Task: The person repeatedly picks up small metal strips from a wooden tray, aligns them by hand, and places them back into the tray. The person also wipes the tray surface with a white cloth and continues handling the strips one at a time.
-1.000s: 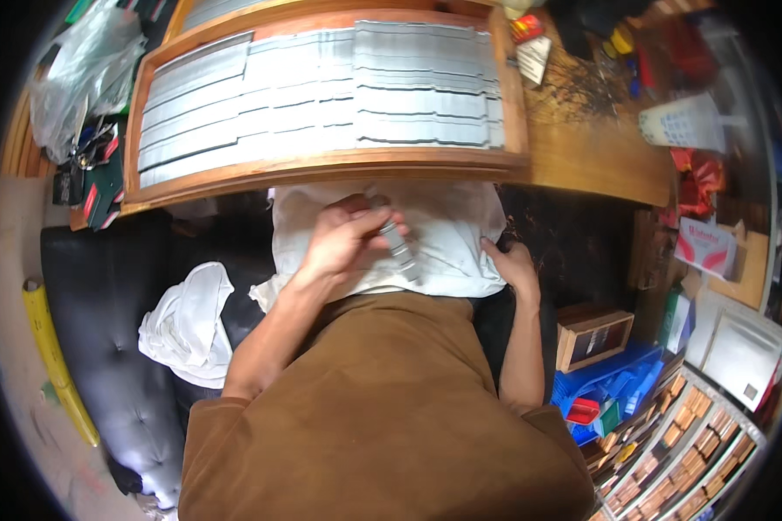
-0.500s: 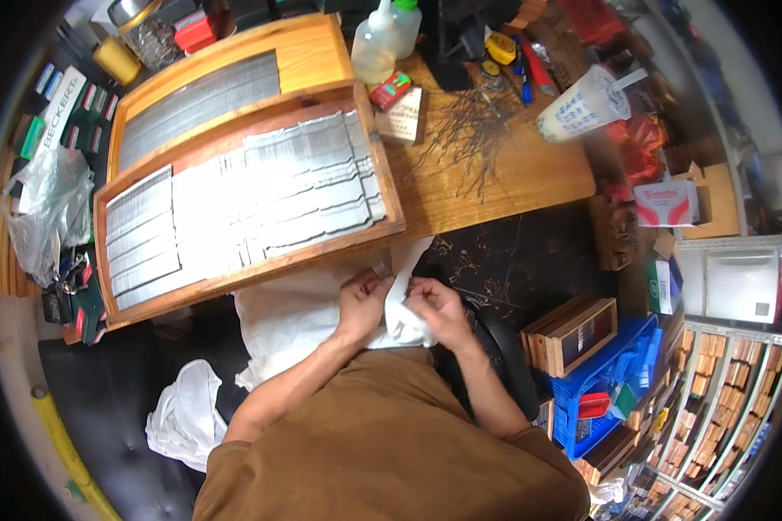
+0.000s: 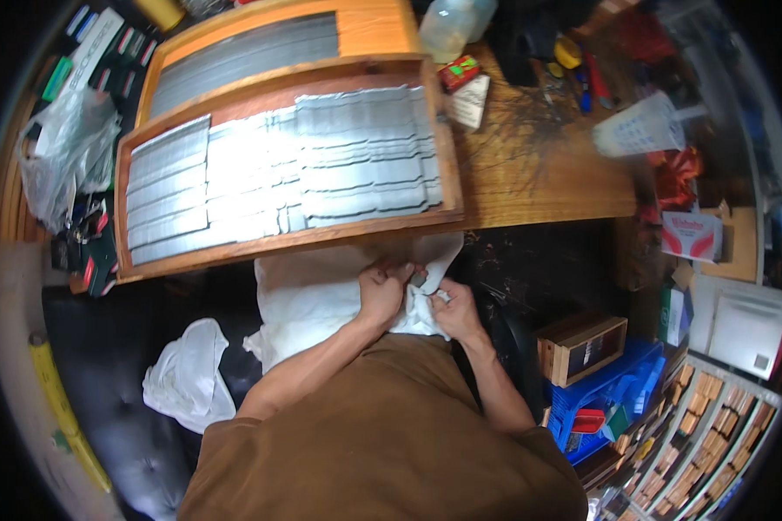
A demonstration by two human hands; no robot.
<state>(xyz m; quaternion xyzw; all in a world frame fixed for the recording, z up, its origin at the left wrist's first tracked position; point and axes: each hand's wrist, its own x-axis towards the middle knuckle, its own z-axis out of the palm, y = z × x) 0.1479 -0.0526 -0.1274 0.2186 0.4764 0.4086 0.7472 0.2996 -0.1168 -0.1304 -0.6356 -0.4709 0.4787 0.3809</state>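
Left hand [image 3: 382, 291]: closed grip on a fold of the white cloth [image 3: 321, 300] spread over the lap, just below the tray's near edge.
Right hand [image 3: 454, 311]: fingers pinched shut on the same cloth, around a small grey piece [image 3: 420, 281] barely showing between the hands; a loosened pinch could drop it into the dark gap at the knees.
Wooden tray [image 3: 447, 139]: overhangs the tabletop [image 3: 539, 174] edge just above the hands; a knuckle lifting could jog it and shift the rows of grey metal strips [image 3: 321, 174].
Plastic bottle [image 3: 452, 26]: well apart, unlikely to be disturbed.
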